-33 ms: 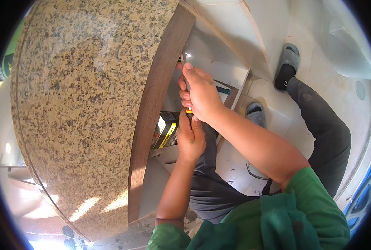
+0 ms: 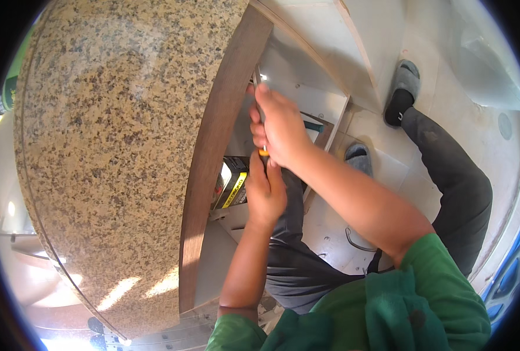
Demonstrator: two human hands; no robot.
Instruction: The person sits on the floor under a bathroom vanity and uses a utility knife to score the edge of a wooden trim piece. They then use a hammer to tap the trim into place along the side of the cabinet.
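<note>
My right hand is closed round a slim tool. An orange part of the tool shows between my hands, and its metal end pokes up against the brown wooden edge under the speckled granite countertop. Just below, my left hand is closed on the tool's lower end. A black and yellow object sits beside the left hand inside the white cabinet. I cannot tell what the black and yellow object is.
My legs in dark grey trousers stretch over the pale tiled floor, with grey slippers on my feet. A white panel with small holes lies under my legs. Something blue is at the right edge.
</note>
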